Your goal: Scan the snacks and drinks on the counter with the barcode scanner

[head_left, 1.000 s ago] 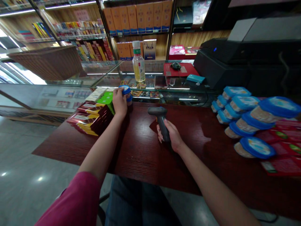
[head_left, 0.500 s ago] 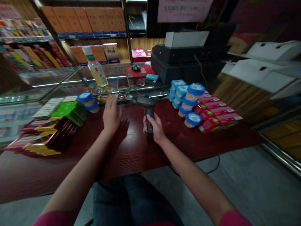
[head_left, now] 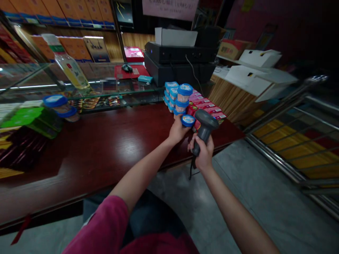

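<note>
My right hand (head_left: 203, 152) is wrapped round the handle of a dark grey barcode scanner (head_left: 206, 121), held up over the table's right part. My left hand (head_left: 178, 132) reaches across and grips a small tub with a blue lid (head_left: 188, 120), thumb and fingers on its left side. Just behind it rises a stack of like blue-lidded tubs (head_left: 184, 92). Smaller light-blue tubs (head_left: 171, 92) stand stacked to its left. Red and pink boxes (head_left: 209, 107) lie in a row behind the scanner, which hides part of them.
The dark red table (head_left: 127, 137) meets a glass counter. On the left are two blue-lidded tubs (head_left: 56, 101), green packs (head_left: 33, 118) and dark red packets (head_left: 23, 148). A bottle (head_left: 71, 68) and a black till (head_left: 180, 67) stand behind. A metal rail (head_left: 280, 165) runs at right.
My view has turned right. The left hand has gone from above the table's middle to the blue-lidded tub at the right. The scanner has moved right too, in my right hand.
</note>
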The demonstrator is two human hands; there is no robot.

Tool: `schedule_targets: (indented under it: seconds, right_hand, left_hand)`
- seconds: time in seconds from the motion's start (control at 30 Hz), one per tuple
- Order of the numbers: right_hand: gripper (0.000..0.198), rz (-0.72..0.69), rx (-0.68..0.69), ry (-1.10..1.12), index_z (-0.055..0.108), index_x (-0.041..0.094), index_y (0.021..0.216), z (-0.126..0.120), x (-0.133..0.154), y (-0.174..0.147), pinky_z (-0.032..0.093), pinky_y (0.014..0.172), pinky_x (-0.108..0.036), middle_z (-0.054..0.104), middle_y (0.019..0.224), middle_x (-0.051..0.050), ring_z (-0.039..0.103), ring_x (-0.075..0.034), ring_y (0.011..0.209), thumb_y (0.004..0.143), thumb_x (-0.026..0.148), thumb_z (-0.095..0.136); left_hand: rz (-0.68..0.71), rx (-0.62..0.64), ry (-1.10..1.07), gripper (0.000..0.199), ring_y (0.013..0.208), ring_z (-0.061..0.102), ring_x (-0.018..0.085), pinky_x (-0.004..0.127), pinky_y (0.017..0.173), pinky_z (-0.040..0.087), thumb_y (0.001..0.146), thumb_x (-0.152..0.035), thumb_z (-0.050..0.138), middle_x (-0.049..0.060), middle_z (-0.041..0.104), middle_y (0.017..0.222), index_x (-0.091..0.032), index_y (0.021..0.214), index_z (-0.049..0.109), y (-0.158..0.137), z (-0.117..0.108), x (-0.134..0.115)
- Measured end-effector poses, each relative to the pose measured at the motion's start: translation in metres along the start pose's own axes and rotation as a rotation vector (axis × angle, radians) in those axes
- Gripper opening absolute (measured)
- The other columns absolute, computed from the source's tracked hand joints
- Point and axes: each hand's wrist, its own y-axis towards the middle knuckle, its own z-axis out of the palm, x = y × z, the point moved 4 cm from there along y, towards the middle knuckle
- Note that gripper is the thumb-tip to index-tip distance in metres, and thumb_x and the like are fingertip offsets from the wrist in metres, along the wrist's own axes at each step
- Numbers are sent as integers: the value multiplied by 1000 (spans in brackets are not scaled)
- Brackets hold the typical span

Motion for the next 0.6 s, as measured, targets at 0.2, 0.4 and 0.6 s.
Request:
schedule_targets:
  seconds: [0.2, 0.4, 0.6]
  right_hand:
    - [26, 56, 47, 53, 58, 27, 102, 12, 2, -2, 47, 44, -24, 63, 80, 7, 50, -7, 46, 83, 31, 75]
    - [27, 305, 380, 95, 56, 25, 97, 76, -27, -10, 47, 39, -24, 62, 76, 7, 51, -8, 44, 83, 34, 77]
    - [35, 535, 721, 61, 58, 22, 92, 178, -78, -14, 49, 37, -23, 65, 75, 6, 50, -7, 41, 83, 47, 82]
  left_hand:
    - [-139, -18, -107, 62, 119, 72, 30, 47, 110, 55, 80, -27, 89, 16, 74, 129, -16, 133, 60, -20, -54, -5]
    - [-243, -122, -345, 49, 102, 75, 21, 37, 98, 61, 89, -56, 78, 8, 77, 115, -19, 121, 68, -60, -194, 0]
    - [-189, -482, -154, 51, 93, 75, 18, 30, 85, 63, 85, -54, 82, 5, 77, 105, -20, 120, 67, -74, -359, 11]
